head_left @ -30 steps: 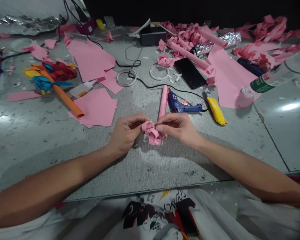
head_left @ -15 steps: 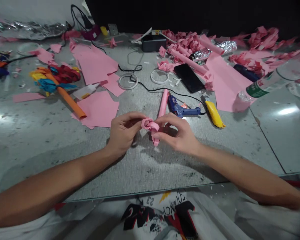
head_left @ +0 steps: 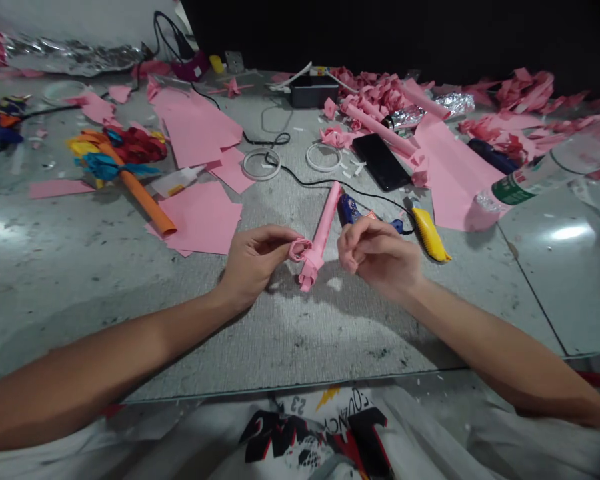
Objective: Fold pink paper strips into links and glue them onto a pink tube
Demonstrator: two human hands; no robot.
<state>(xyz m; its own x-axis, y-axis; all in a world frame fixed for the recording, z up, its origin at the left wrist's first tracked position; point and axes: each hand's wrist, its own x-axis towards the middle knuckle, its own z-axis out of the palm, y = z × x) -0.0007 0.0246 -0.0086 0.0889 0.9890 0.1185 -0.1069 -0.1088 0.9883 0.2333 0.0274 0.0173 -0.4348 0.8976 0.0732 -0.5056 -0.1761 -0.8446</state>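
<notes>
My left hand [head_left: 255,263] pinches a curled pink paper strip [head_left: 300,251] between thumb and fingertips. Right beside that strip, a rolled pink paper tube [head_left: 327,223] lies slanting on the table, with folded paper bunched at its near end. Whether the strip is joined to the tube I cannot tell. My right hand [head_left: 380,257] is apart from the paper, its fingers curled and pressed together; anything between them is hidden. Just behind it, a blue glue gun [head_left: 350,208] is partly covered by the hand.
Pink paper sheets [head_left: 197,217] and an orange paper tube with coloured paper [head_left: 147,200] lie left. A black phone [head_left: 381,162], a yellow cutter [head_left: 430,232] and a plastic bottle [head_left: 520,183] lie right. White rings [head_left: 261,165] and a black cord [head_left: 310,183] are ahead.
My right hand has let go of the pink paper and moved right, now in front of the glue gun. My left hand keeps its pinch on the curled strip.
</notes>
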